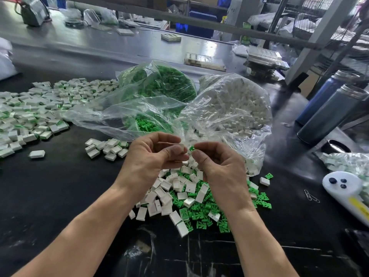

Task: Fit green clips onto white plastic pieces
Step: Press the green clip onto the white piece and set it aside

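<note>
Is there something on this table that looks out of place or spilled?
Mostly it is ordinary work mess. The mixed pile of white pieces and green clips lies loose on the black table below the hands. Two paper clips lie near the right edge, unrelated to the parts. Nothing looks damaged.

I look all over and I cannot read any words, numbers or signs. The white thing [347, 191] at the right edge of the frame has a yellow sticker on it, but the marks on that sticker are too blurry for me to read. The green and white boxes [246, 40] far back in the upper right of the frame may have print on them, but they are too small and fuzzy to tell.
</note>
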Demonstrator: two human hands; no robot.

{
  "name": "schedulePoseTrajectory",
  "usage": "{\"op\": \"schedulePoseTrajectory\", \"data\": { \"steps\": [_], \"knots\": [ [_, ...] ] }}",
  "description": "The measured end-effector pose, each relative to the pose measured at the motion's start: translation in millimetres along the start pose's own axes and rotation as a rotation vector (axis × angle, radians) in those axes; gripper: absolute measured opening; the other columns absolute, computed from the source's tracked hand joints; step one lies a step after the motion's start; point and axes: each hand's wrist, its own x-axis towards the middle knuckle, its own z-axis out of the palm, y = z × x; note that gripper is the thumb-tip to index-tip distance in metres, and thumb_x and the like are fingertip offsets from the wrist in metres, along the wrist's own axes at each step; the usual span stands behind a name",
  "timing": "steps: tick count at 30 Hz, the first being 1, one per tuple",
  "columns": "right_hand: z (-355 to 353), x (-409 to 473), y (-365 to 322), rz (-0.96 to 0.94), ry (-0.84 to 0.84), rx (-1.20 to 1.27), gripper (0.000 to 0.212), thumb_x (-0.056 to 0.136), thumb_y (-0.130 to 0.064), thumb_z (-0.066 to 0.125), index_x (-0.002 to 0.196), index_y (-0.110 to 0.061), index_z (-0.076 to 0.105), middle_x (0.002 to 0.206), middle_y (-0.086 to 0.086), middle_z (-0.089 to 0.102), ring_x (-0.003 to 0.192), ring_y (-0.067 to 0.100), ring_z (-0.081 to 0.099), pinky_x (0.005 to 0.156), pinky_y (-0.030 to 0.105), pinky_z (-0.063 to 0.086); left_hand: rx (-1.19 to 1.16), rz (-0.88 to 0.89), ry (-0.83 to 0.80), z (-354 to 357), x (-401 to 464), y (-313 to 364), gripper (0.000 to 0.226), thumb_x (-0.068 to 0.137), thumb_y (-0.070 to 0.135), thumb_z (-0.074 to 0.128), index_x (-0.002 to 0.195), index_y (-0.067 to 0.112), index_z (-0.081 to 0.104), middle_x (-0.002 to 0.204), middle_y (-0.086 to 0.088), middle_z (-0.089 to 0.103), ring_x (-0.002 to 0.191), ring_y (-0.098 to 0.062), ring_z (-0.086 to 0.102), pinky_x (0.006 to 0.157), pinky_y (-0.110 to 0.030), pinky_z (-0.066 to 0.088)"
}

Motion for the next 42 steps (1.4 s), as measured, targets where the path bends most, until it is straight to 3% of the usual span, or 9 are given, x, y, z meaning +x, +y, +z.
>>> {"op": "schedulePoseTrajectory", "data": {
  "steps": [9,17,24,27,31,35,38,42],
  "knots": [
    [1.6,-0.2,1.0,-0.016,-0.027,0.047,0.009,0.091,-0.012,0.078,0.099,-0.015,0.076,0.075,-0.007,0.072,0.066,0.003,0.063,0.062,0.017,0.049,0.055,0.024,-0.014,3.1,-0.9,-2.5,0.031,0.075,0.019,0.077,0.103,0.006,0.07,0.089,-0.014,0.079,0.082,-0.03,0.079,0.072,-0.038,0.066],
    [1.3,0.1,2.8,0.003,-0.052,0.041,0.007,0.093,-0.011,0.077,0.098,-0.015,0.078,0.074,-0.003,0.073,0.06,0.006,0.062,0.054,0.02,0.05,0.124,0.052,-0.028,2.7,0.4,-4.6,0.03,0.077,0.019,0.077,0.103,0.007,0.071,0.089,-0.013,0.079,0.082,-0.028,0.079,0.07,-0.034,0.065],
    [-3.2,0.9,4.5,0.021,-0.044,0.033,0.013,0.097,-0.009,0.071,0.096,-0.019,0.079,0.07,-0.006,0.07,0.061,0.009,0.061,0.056,0.021,0.05,0.249,0.098,-0.095,1.6,-0.7,-7.2,0.032,0.079,0.02,0.075,0.108,0.011,0.07,0.092,-0.007,0.08,0.089,-0.023,0.078,0.078,-0.036,0.065],
    [-3.6,1.0,5.1,0.017,-0.05,0.027,0.012,0.097,-0.01,0.071,0.097,-0.019,0.079,0.07,-0.005,0.07,0.06,0.01,0.06,0.056,0.021,0.051,0.298,0.119,-0.09,1.3,-0.3,-9.8,0.024,0.085,0.011,0.077,0.107,0.013,0.07,0.091,-0.005,0.08,0.087,-0.021,0.078,0.08,-0.038,0.065],
    [-2.3,1.5,5.8,0.079,-0.044,0.104,0.007,0.096,-0.017,0.074,0.102,-0.016,0.077,0.071,0.003,0.07,0.058,0.016,0.061,0.055,0.024,0.053,0.343,0.175,-0.08,1.2,0.1,-12.7,0.02,0.091,0.006,0.074,0.107,0.016,0.07,0.091,-0.003,0.079,0.086,-0.019,0.077,0.076,-0.032,0.064],
    [0.0,1.8,5.5,0.159,-0.082,0.205,0.018,0.095,-0.023,0.073,0.101,-0.006,0.075,0.079,0.007,0.073,0.061,0.016,0.06,0.051,0.027,0.051,0.363,0.225,-0.06,-0.7,1.2,-14.3,0.021,0.093,0.007,0.074,0.104,0.025,0.071,0.091,-0.002,0.079,0.085,-0.018,0.077,0.071,-0.026,0.061],
    [-0.9,1.8,5.3,0.167,-0.101,0.197,0.018,0.097,-0.022,0.072,0.096,-0.004,0.074,0.079,0.006,0.073,0.062,0.015,0.059,0.049,0.026,0.049,0.403,0.247,-0.061,-2.4,1.8,-15.0,0.023,0.09,0.014,0.077,0.1,0.034,0.071,0.093,0.002,0.078,0.085,-0.017,0.075,0.072,-0.032,0.062],
    [-2.0,2.4,4.8,0.164,-0.113,0.159,0.015,0.097,-0.02,0.072,0.091,-0.006,0.074,0.076,0.005,0.072,0.06,0.015,0.057,0.048,0.025,0.047,0.502,0.276,-0.042,-2.5,2.0,-16.1,0.02,0.089,0.019,0.08,0.099,0.035,0.072,0.095,0.008,0.076,0.087,-0.014,0.072,0.077,-0.05,0.062]
  ]
}}
